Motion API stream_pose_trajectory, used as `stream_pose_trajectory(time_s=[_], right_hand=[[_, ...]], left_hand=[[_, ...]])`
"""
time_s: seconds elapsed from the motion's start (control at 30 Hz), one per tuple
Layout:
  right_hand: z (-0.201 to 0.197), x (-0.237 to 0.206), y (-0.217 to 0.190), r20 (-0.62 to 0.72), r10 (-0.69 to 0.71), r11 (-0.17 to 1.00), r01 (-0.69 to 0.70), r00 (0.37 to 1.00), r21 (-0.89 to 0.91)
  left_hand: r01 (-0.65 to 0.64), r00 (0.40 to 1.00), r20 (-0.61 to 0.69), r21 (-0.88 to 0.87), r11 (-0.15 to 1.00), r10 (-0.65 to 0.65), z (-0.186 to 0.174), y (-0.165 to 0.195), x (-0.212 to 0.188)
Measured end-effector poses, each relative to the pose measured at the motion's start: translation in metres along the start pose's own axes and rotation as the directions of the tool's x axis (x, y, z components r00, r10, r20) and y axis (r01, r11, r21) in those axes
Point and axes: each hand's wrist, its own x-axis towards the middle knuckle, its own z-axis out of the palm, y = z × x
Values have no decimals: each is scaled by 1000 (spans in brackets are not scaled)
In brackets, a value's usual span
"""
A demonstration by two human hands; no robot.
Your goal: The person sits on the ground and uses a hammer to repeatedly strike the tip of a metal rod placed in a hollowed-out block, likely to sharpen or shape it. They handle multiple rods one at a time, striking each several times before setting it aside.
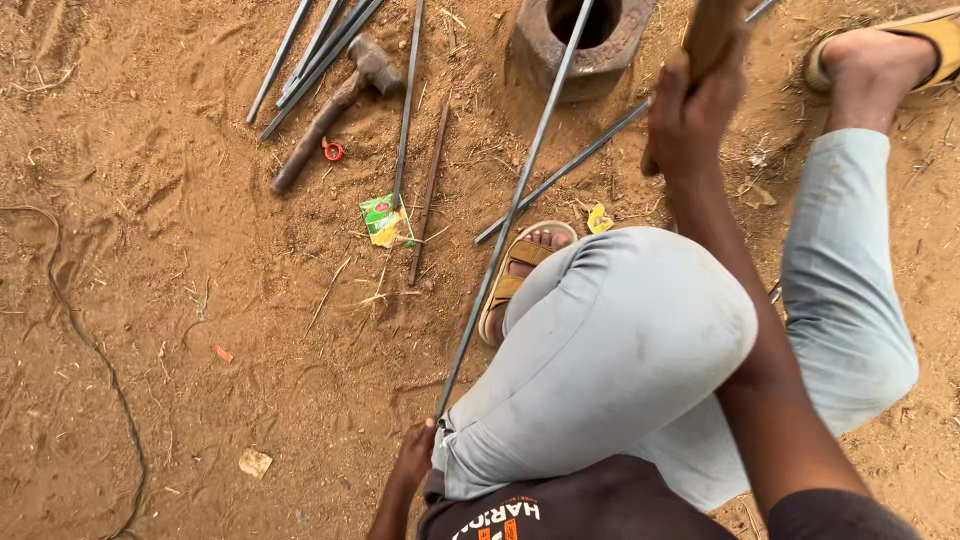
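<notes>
I sit on sandy ground with my knees drawn up in pale trousers. My left hand (413,455) grips the near end of a long thin metal rod (515,200). The rod runs up and away, and its far end lies across a rusty round iron block with a hole (585,40). My right hand (690,105) is raised above that block and is closed around a wooden handle (705,40); the head of that tool is out of view.
A second hammer (335,105) lies on the dirt at upper left beside several loose rods (320,50). One more rod (575,165) lies crossed under the held one. My sandalled feet (520,270) rest near the block. A green wrapper (385,220) and a cable (90,340) lie left.
</notes>
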Motion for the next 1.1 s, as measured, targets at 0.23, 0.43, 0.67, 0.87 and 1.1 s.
stream_pose_trajectory(time_s=[0.23, 0.43, 0.67, 0.87, 1.1], right_hand=[[54, 13, 75, 303, 614, 788, -540, 729, -297], [23, 31, 72, 277, 511, 850, -527, 814, -17], [40, 19, 66, 326, 613, 790, -574, 720, -216], [36, 37, 71, 343, 626, 778, -591, 700, -214], [67, 17, 85, 291, 163, 905, -25, 943, -425]], left_hand=[[272, 962, 101, -249, 930, -255, 7, -3, 6], [416, 909, 257, -583, 698, -327, 13, -5, 2], [509, 859, 148, -344, 789, -490, -1, -9, -4], [420, 907, 152, -412, 809, -393, 3, -4, 0], [316, 946, 38, -331, 889, -321, 0, -6, -6]])
